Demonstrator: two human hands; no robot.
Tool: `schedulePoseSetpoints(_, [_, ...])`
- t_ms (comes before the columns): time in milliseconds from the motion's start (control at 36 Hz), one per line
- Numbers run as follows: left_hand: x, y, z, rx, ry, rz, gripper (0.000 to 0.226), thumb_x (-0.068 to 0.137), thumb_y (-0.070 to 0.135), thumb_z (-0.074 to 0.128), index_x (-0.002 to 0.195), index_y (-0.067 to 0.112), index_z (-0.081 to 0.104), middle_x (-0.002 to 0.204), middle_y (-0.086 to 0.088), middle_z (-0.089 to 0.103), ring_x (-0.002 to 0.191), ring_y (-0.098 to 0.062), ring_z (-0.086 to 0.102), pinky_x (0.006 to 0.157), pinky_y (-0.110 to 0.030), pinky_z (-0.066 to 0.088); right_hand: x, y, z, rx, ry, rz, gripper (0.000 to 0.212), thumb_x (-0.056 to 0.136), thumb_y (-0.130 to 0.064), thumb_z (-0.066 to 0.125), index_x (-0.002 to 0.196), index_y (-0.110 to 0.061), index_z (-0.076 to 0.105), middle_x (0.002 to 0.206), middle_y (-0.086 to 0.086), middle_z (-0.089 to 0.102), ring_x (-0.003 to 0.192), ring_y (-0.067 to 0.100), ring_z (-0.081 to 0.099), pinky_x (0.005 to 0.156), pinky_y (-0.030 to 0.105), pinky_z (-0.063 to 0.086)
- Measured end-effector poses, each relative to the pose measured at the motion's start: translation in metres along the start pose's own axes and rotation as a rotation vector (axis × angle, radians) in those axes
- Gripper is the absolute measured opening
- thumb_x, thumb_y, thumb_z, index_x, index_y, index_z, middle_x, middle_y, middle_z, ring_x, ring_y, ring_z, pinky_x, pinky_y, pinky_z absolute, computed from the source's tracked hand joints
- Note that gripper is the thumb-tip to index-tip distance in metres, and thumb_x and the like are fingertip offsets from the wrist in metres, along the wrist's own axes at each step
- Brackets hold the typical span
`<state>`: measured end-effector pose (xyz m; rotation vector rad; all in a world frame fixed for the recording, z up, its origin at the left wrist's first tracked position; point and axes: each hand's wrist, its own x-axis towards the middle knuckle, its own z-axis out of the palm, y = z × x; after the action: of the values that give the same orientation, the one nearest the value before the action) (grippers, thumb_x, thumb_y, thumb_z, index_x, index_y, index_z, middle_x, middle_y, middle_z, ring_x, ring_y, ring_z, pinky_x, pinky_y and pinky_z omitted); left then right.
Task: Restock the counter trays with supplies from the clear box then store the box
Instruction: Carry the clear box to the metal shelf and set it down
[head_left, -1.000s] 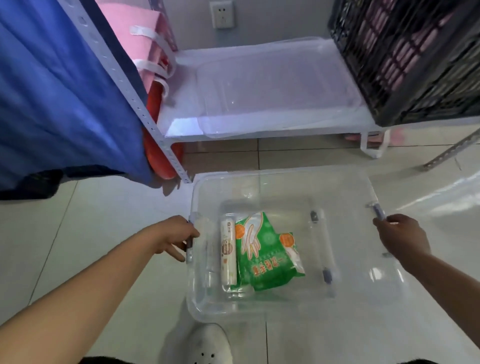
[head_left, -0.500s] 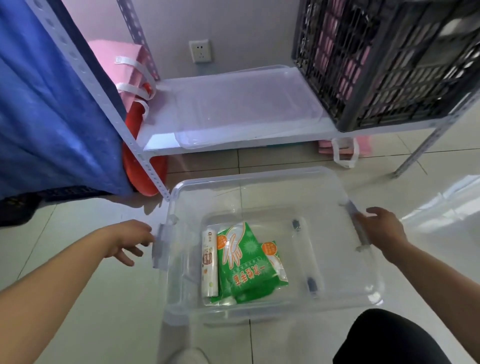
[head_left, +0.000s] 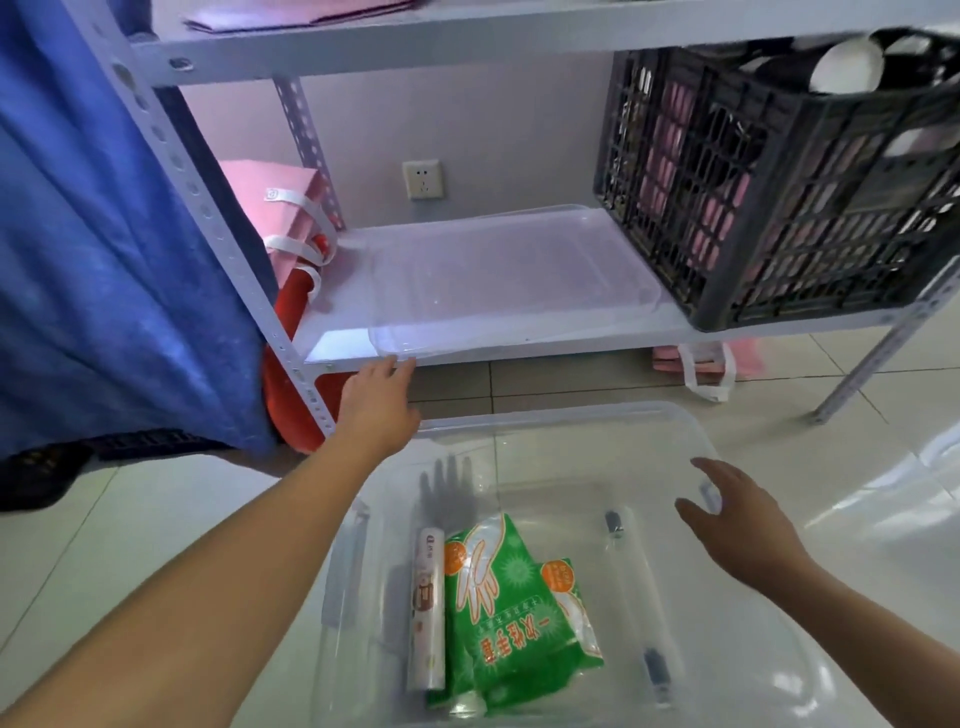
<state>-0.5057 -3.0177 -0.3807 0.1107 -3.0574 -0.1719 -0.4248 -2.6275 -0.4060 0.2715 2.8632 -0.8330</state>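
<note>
While the left hand (head_left: 382, 400) reaches with straight fingers to the front edge of the lid (head_left: 498, 280) on the shelf (head_left: 571, 340), the right hand (head_left: 737, 525) hovers spread over the right rim of the box (head_left: 571, 415), which stands on the floor just below.

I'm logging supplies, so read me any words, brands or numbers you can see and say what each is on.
Green packet in the clear box: large orange Chinese characters, upside down, reading roughly "一次性手套".
Orange circles on the packet: too small.
White roll: small logos, blurred.
Pink bag strap mark: unreadable.
</note>
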Motion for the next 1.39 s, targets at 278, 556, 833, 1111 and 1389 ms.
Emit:
schedulePoseSetpoints(278, [0.062, 0.015, 0.008, 0.233, -0.017, -0.138, 0.041, 0.089, 0.007, 0.057, 0.128, 0.018, 0.056, 0.14, -0.007, 0.05, 0.142, -0.029, 0.03, 0.116, -0.061, 0.007, -0.012, 0.012, -0.001, 0.015, 0.01, 0.009, 0.057, 0.085, -0.032, 0.072, 0.138, -0.018, 0.054, 0.148, 0.008, 0.049, 0.136, 0.028, 0.046, 0.109, 0.041, 0.035])
schedulePoseSetpoints(556, [0.008, 0.018, -0.006, 0.21, 0.145, 0.084, 0.041, 0.079, -0.009, 0.059, 0.11, 0.016, 0.051, 0.115, -0.005, 0.061, 0.111, -0.03, 0.055, 0.113, -0.055, 0.03, -0.017, -0.003, -0.024, 0.138, 0.05, -0.007, 0.053, 0.088, -0.035, 0.068, 0.137, -0.021, 0.053, 0.148, 0.005, 0.049, 0.129, 0.029, 0.051, 0.104, 0.039, 0.039])
schedulePoseSetpoints(833, [-0.027, 0.028, -0.176, -0.144, 0.644, 0.173, 0.02, 0.08, -0.002, 0.072, 0.095, 0.008, 0.064, 0.098, -0.014, 0.068, 0.076, -0.036, 0.064, 0.061, -0.033, 0.044, 0.02, -0.071, -0.105, 0.513, 0.158, -0.074, 0.065, 0.083, -0.038, 0.074, 0.139, -0.024, 0.045, 0.122, -0.001, 0.06, 0.105, 0.019, 0.059, 0.09, 0.039, 0.046])
schedulePoseSetpoints(1111, [-0.045, 0.026, -0.284, -0.442, 0.901, 0.178, 0.041, 0.084, 0.019, 0.077, 0.123, 0.016, 0.065, 0.117, 0.009, 0.064, 0.105, -0.006, 0.056, 0.091, -0.008, 0.037, 0.065, -0.1, -0.148, 0.954, 0.131, -0.086, 0.079, 0.077, -0.043, 0.078, 0.144, -0.031, 0.038, 0.148, 0.006, 0.048, 0.126, 0.033, 0.053, 0.102, 0.057, 0.046])
schedulePoseSetpoints(1389, [-0.045, 0.006, -0.26, -0.721, 0.691, -0.072, 0.045, 0.086, 0.029, 0.075, 0.129, 0.02, 0.064, 0.087, 0.025, 0.058, 0.073, 0.021, 0.054, 0.068, 0.003, 0.038, 0.058, -0.069, -0.138, 0.881, -0.121, -0.077, 0.035, 0.089, -0.041, 0.067, 0.118, -0.023, 0.062, 0.115, -0.006, 0.066, 0.103, 0.012, 0.058, 0.079, 0.036, 0.04])
